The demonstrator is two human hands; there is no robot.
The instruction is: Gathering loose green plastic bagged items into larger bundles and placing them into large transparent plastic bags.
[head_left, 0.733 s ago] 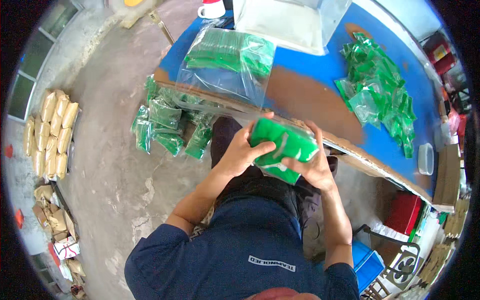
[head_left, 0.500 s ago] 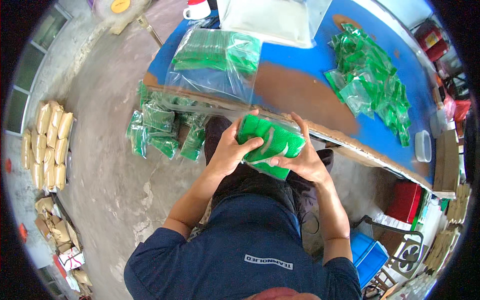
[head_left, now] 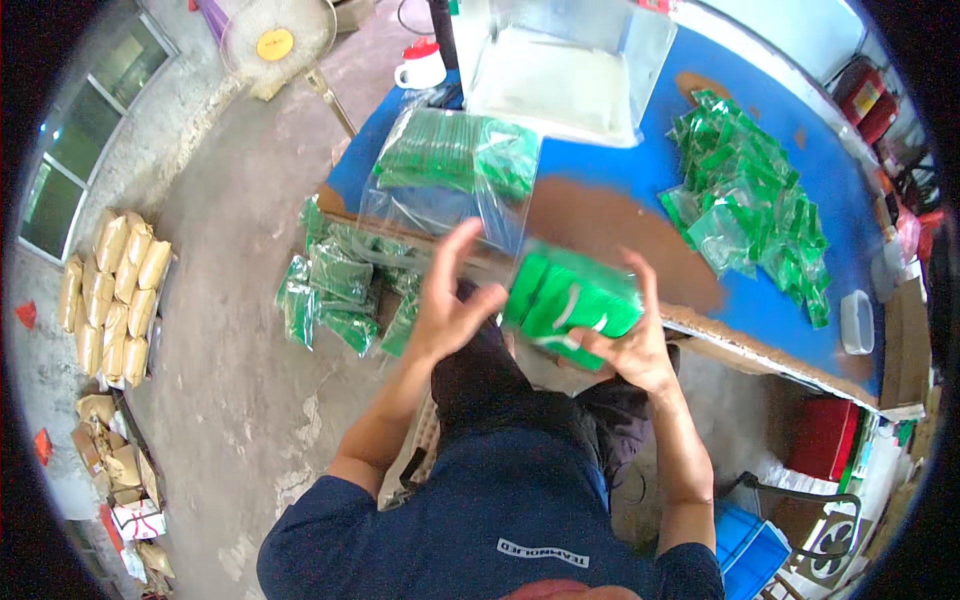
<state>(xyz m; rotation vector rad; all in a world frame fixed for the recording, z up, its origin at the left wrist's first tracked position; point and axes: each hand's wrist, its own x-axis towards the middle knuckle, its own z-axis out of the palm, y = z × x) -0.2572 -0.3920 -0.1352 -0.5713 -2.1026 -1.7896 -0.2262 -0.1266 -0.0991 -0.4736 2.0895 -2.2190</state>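
My right hand (head_left: 632,335) grips a clear plastic packet of green items (head_left: 565,305) in front of me, thumb on top and fingers along its right side. Pale strips show across the packet's face. Just left of it, my left hand (head_left: 450,300) is apart from the packet, its fingers spread and slightly blurred, with nothing in it. Beyond both hands, a large clear bag (head_left: 455,150) lies on the table edge with a row of green packets inside. At the right of the table spreads a loose heap of green packets (head_left: 745,190).
The blue table (head_left: 620,165) has worn brown patches. On it stand a clear bin (head_left: 560,90), a white mug with a red lid (head_left: 422,68) and a small clear tub (head_left: 855,322). More filled bags (head_left: 340,275) sit below its left edge. Brown sacks (head_left: 120,290) are stacked far left.
My left hand has let go of the packet and moved left, fingers opening. The packet stays in my right hand, shifted slightly right. The whole view has shifted a little.
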